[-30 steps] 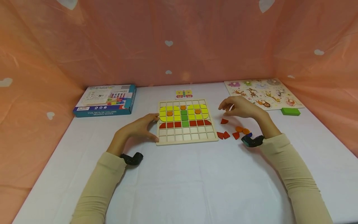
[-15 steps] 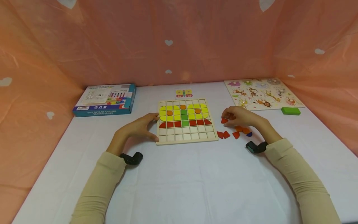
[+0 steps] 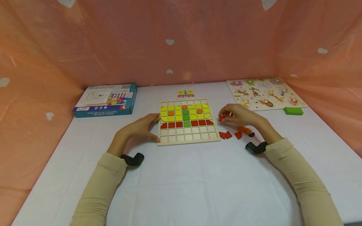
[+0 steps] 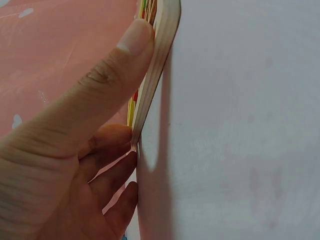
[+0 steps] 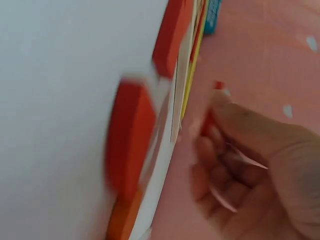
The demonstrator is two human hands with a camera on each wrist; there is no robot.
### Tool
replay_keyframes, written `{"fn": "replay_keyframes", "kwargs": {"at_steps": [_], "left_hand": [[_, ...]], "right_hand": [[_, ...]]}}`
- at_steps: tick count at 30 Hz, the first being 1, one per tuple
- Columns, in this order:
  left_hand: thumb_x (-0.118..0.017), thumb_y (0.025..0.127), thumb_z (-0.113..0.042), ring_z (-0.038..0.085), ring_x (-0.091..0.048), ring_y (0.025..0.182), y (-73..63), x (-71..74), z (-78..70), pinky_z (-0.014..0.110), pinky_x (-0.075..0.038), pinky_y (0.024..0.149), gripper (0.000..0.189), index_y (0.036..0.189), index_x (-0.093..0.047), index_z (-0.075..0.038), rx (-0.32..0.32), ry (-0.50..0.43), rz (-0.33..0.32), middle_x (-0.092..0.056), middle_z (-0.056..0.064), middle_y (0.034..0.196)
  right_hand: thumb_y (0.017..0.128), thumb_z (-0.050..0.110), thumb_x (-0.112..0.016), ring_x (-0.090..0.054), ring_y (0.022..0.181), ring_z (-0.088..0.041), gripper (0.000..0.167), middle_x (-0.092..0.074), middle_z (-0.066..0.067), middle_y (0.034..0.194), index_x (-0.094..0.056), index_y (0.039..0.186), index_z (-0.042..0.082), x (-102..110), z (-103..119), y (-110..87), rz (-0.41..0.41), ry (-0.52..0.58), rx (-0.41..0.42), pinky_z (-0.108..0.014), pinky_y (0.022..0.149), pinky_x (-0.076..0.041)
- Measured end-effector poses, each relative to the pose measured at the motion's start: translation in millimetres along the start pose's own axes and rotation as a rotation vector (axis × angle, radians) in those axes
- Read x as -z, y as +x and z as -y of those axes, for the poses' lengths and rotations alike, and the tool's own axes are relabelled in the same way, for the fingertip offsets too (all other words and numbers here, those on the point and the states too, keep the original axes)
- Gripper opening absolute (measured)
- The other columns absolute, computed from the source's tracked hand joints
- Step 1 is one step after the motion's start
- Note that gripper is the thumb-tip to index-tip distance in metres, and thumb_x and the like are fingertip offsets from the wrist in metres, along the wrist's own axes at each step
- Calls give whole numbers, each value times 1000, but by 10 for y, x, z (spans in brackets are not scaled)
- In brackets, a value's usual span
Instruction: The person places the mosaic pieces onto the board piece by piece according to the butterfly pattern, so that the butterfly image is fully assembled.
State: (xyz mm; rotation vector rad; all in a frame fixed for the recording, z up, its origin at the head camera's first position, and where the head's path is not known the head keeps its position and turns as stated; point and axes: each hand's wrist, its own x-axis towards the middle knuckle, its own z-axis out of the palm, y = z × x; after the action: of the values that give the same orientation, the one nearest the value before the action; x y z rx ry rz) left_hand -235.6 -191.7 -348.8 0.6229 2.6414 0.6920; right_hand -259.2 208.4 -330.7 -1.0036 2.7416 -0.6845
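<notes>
A wooden grid board [image 3: 181, 138] lies mid-table, with yellow, red, green and orange tiles in its upper and middle rows. My left hand [image 3: 139, 128] rests against its left side. In the left wrist view the thumb [image 4: 105, 80] and the fingers touch the board's side edge, spread apart and not wrapped round it. Just right of the board, my right hand [image 3: 240, 115] pinches a red tile [image 3: 221, 118] between thumb and fingers, raised off the table. Only bits of this tile [image 5: 207, 122] show in the right wrist view, slightly blurred.
Loose red wedge tiles [image 3: 228, 135], orange discs [image 3: 248, 131] and a blue piece [image 3: 251, 134] lie right of the board. Behind it is a picture card [image 3: 185, 94]. A boxed toy [image 3: 105, 100] stands left; an animal puzzle [image 3: 263, 94] and green block [image 3: 293, 111] lie right.
My right hand came down to the red tile nearest it, pinched it, and has lifted it left toward the board. The left hand has stayed at the board's edge.
</notes>
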Motion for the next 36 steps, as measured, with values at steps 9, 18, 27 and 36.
{"fn": "replay_keyframes", "kwargs": {"at_steps": [9, 18, 27, 36], "left_hand": [[-83, 66, -38, 32, -20, 140, -18, 14, -15, 48, -16, 114, 97, 142, -34, -3, -16, -8, 0, -25, 14, 151], [-84, 65, -39, 32, -20, 139, -13, 9, -17, 48, -17, 114, 98, 142, -34, -3, -15, -8, -3, -26, 15, 151], [-83, 65, -40, 32, -20, 140, -13, 15, -16, 48, -17, 114, 98, 142, -34, -3, -14, 5, -5, -26, 15, 151], [-83, 66, -39, 32, -20, 139, -13, 11, -14, 47, -17, 114, 96, 141, -35, -1, -33, 6, -5, -26, 16, 151]], "right_hand": [[84, 8, -69, -56, 91, -22, 27, -64, -11, 103, -65, 109, 0, -90, 327, 144, -19, 25, 92, -38, 82, -51], [81, 11, -73, -56, 89, -18, 27, -63, -6, 101, -68, 106, 2, -201, 274, 149, 74, 108, 37, -32, 80, -52], [80, 8, -73, -56, 89, -19, 26, -63, -5, 100, -68, 105, 4, -206, 296, 149, 94, 136, 47, -33, 80, -52], [80, 8, -72, -57, 90, -19, 24, -63, -5, 101, -69, 104, 5, -210, 299, 139, 106, 137, 14, -34, 82, -53]]}}
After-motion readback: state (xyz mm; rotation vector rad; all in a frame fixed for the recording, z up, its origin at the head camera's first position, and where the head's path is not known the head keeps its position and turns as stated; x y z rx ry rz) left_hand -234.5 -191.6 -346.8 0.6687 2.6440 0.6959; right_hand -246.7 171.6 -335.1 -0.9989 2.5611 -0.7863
